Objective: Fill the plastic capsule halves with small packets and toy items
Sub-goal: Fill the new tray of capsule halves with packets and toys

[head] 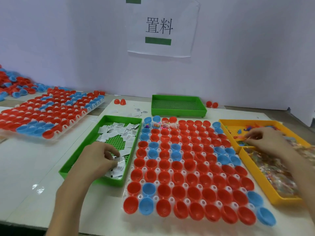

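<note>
A white holder rack point(134, 167) in front of me carries several open red and blue capsule halves point(192, 166). A few halves in its far-left row hold packets and small toys point(159, 125). Left of it a green tray point(80, 150) holds several white packets point(117, 129). My left hand point(100, 159) is inside this tray and pinches white packets near its near end. Two yellow trays point(255, 178) lie on the right, the far one with small coloured toy items point(250, 128). My right hand point(265, 140) reaches into it and pinches a small toy piece.
An empty green tray point(179, 106) stands behind the rack by the wall. Another rack of red and blue halves point(49, 113) lies at the left, with a loose heap point(15, 86) beyond it. Loose red halves point(120, 101) and stray packets point(139, 111) lie on the white table.
</note>
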Tool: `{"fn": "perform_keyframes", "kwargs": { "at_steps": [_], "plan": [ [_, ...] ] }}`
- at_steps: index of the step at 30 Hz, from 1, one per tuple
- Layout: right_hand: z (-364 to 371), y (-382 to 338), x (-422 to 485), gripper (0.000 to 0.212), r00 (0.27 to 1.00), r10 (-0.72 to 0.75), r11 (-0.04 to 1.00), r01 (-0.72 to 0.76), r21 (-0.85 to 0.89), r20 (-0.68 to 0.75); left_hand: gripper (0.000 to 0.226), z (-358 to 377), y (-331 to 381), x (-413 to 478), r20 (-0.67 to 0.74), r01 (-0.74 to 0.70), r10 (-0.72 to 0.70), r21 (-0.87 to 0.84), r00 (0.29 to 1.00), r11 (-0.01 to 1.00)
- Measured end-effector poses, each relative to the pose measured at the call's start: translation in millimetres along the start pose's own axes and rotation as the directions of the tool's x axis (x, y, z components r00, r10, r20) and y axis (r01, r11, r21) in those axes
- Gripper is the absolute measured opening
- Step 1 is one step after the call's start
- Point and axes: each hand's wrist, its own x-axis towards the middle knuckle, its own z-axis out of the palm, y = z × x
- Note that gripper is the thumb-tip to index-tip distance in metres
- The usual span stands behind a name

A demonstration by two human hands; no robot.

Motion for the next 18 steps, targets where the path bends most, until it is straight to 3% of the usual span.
{"fn": "perform_keyframes", "kwargs": {
  "at_steps": [5,8,13,18],
  "plan": [
    [-0.7,2.8,-4.1,0.009,1.000,-0.018,0.998,0.018,0.056,-0.006,0.024,-1.5,3.7,2.8,0.024,0.005,-0.006,0.053,1.000,0.999],
    [-0.5,5.0,-2.9,0.009,0.996,-0.012,0.996,0.019,0.085,-0.084,0.021,-0.5,3.2,1.8,-0.007,-0.001,0.001,0.034,1.000,0.999],
    [-3.6,1.9,-7.0,0.010,0.965,-0.002,0.983,0.051,0.178,-0.263,0.019,-1.8,4.1,-1.8,-0.225,-0.044,0.037,-0.025,0.974,0.999],
    [-16.2,-17.2,-16.7,0.008,0.956,-0.018,0.968,0.090,0.235,-0.294,0.018,-8.6,20.5,-13.8,-0.392,-0.216,0.110,-0.237,0.914,0.947]
  ]
}}
